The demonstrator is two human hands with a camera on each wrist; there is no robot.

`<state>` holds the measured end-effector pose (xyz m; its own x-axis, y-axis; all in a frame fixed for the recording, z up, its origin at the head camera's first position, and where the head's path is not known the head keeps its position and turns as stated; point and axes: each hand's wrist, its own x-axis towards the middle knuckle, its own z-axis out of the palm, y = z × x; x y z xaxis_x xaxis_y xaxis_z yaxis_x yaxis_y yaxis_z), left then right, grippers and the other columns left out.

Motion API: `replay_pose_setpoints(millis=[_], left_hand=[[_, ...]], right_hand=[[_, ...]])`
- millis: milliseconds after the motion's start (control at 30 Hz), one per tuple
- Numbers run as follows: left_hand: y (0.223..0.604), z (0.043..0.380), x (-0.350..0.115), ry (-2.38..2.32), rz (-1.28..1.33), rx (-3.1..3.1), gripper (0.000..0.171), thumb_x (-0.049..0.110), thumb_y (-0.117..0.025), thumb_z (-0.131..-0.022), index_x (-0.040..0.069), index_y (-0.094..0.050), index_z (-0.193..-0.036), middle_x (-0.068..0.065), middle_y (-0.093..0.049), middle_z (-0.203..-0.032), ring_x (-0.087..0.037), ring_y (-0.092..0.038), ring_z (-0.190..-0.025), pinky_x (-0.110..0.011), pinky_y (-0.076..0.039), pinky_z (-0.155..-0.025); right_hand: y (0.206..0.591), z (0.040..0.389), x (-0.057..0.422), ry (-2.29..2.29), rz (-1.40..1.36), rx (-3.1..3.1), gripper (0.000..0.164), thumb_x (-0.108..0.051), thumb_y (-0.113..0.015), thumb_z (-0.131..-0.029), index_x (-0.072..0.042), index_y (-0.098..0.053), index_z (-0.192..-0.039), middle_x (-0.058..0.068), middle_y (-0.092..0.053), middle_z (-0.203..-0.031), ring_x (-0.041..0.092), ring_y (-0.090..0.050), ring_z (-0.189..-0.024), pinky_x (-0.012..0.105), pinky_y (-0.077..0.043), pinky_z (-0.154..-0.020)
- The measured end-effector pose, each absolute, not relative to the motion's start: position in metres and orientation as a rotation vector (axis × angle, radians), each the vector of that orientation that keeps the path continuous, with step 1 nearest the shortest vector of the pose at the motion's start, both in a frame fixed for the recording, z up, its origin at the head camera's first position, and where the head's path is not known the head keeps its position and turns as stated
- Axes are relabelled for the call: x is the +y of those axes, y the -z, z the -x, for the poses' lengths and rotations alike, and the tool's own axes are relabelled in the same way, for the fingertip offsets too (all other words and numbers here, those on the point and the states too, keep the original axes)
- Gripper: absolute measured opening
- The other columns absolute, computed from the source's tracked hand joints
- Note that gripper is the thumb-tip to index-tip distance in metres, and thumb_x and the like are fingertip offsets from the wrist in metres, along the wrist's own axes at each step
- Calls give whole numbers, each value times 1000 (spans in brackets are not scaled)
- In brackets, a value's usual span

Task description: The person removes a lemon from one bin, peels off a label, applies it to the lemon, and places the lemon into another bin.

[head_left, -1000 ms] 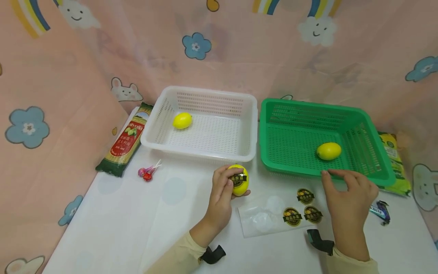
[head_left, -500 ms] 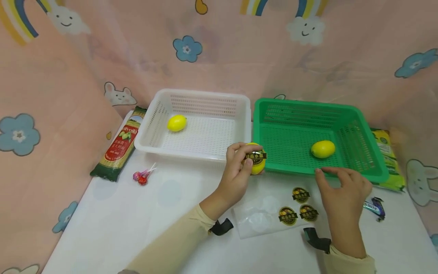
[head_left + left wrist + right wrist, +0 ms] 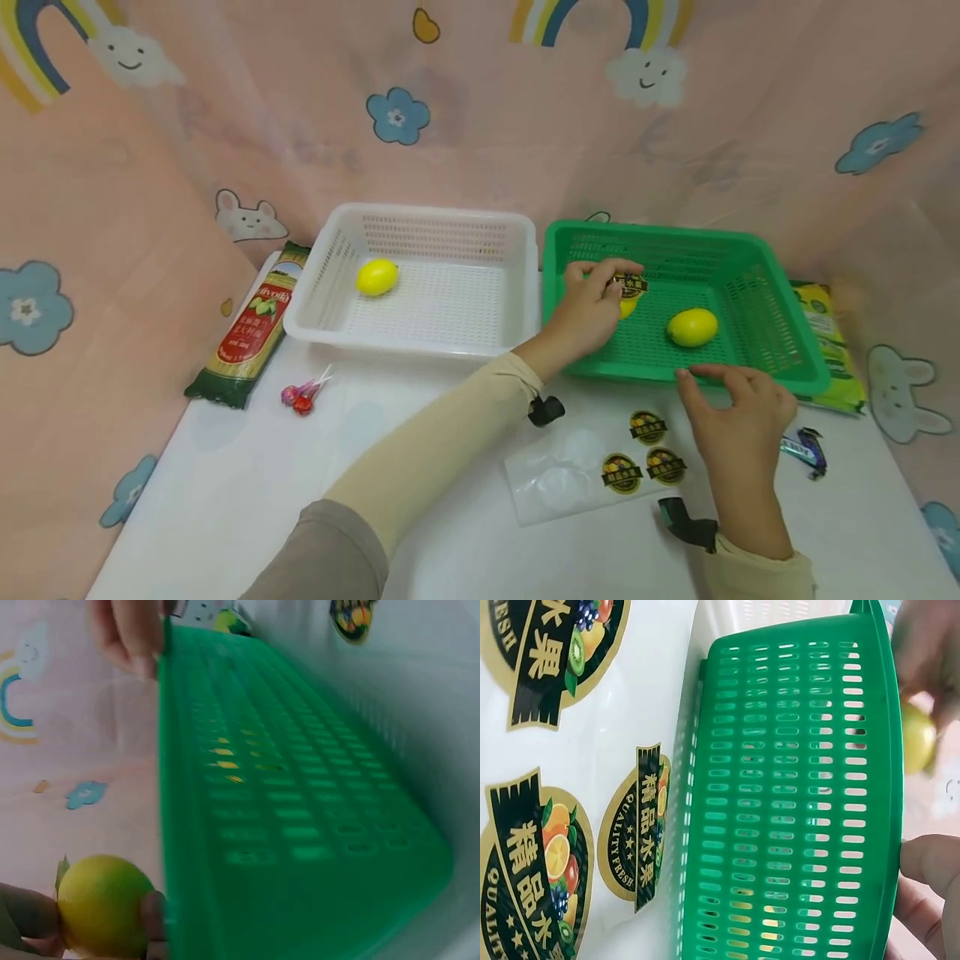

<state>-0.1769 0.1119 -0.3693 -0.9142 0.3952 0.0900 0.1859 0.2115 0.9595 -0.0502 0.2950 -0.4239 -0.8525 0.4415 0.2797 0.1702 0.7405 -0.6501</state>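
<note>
My left hand (image 3: 588, 308) holds a yellow lemon (image 3: 627, 309) with a black and gold sticker (image 3: 632, 287), over the left part of the green basket (image 3: 757, 250). In the left wrist view this lemon (image 3: 105, 906) shows between fingers and thumb, just above the rim. A second lemon (image 3: 692, 327) lies inside the green basket. My right hand (image 3: 742, 421) pinches at the basket's front rim with thumb and index finger. In the right wrist view the thumb (image 3: 930, 859) sits right at that rim.
A white basket (image 3: 412, 337) with one lemon (image 3: 377, 277) stands left of the green one. Before them lies a clear sheet (image 3: 555, 479) with 3 stickers (image 3: 647, 427). A noodle pack (image 3: 251, 329), lollipops (image 3: 303, 397), a wrapped candy (image 3: 802, 450) and a green-yellow packet (image 3: 832, 350) lie around.
My left hand has carried the stickered lemon from in front of the baskets up and rightward over the green basket. The right hand stays at the front rim. The view has shifted slightly.
</note>
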Motion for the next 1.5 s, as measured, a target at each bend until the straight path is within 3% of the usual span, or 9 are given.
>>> replay_pose_setpoints(millis=[133, 267, 500, 633, 867, 1033, 1133, 1267, 1500], left_hand=[[379, 193, 123, -1534, -419, 2355, 39, 10, -42, -109, 24, -66, -137, -6, -34, -126, -17, -45, -89, -23, -38, -64], [392, 202, 132, -1178, -378, 2437, 40, 11, -50, -104, 26, -66, -137, -10, -38, -133, -21, -47, -84, -26, -39, -64], [408, 208, 137, -831, -439, 2429, 35, 21, -57, -107, 29, -68, -139, -10, -35, -154, -28, -43, -123, -36, -46, -91], [411, 210, 136, -762, -458, 2397, 39, 19, -53, -110, 33, -66, -144, -7, -31, -164, -27, -40, -135, -38, -45, -101], [408, 214, 132, -793, -491, 2416, 45, 17, -49, -112, 37, -60, -151, -10, -39, -163, -21, -50, -109, -26, -45, -76], [400, 213, 126, -919, -552, 2442, 42, 23, -49, -114, 36, -60, -152, -5, -39, -167, -19, -57, -120, -25, -48, -72], [393, 209, 117, -1015, -658, 2464, 41, 24, -48, -114, 32, -58, -153, -1, -42, -166, -17, -50, -139, -26, -52, -94], [383, 196, 96, -1150, -778, 2486, 39, 25, -51, -114, 26, -61, -151, -3, -45, -163, -18, -36, -152, -38, -35, -121], [369, 169, 43, -1350, -855, 2462, 36, 22, -55, -111, 20, -65, -146, -12, -41, -165, -27, -35, -153, -47, -33, -122]], right_hand=[[425, 51, 292, -888, 469, -2538, 30, -27, -76, -99, -3, -77, -117, 23, -58, -129, 49, -31, -137, 66, -27, -105], [427, 51, 288, -883, 450, -2542, 30, -27, -77, -99, -3, -77, -116, 23, -57, -128, 49, -32, -135, 66, -27, -104], [428, 52, 282, -893, 439, -2547, 30, -29, -76, -100, -4, -77, -117, 22, -56, -128, 46, -31, -134, 62, -32, -99], [427, 53, 281, -899, 428, -2549, 31, -29, -76, -100, -4, -76, -117, 22, -56, -128, 46, -31, -135, 63, -31, -99], [426, 54, 281, -879, 413, -2548, 30, -28, -76, -99, -3, -77, -116, 22, -56, -127, 46, -31, -133, 63, -30, -98], [426, 54, 282, -865, 434, -2557, 31, -29, -76, -100, -3, -77, -117, 22, -56, -128, 47, -31, -134, 62, -31, -98], [425, 54, 284, -863, 454, -2573, 33, -31, -74, -101, -3, -76, -119, 22, -56, -130, 47, -30, -136, 63, -31, -100], [425, 54, 289, -857, 493, -2596, 36, -35, -72, -102, -5, -76, -122, 22, -55, -134, 46, -28, -138, 61, -34, -96], [422, 50, 293, -876, 519, -2578, 35, -33, -72, -102, -4, -75, -122, 22, -54, -134, 46, -26, -139, 63, -29, -101]])
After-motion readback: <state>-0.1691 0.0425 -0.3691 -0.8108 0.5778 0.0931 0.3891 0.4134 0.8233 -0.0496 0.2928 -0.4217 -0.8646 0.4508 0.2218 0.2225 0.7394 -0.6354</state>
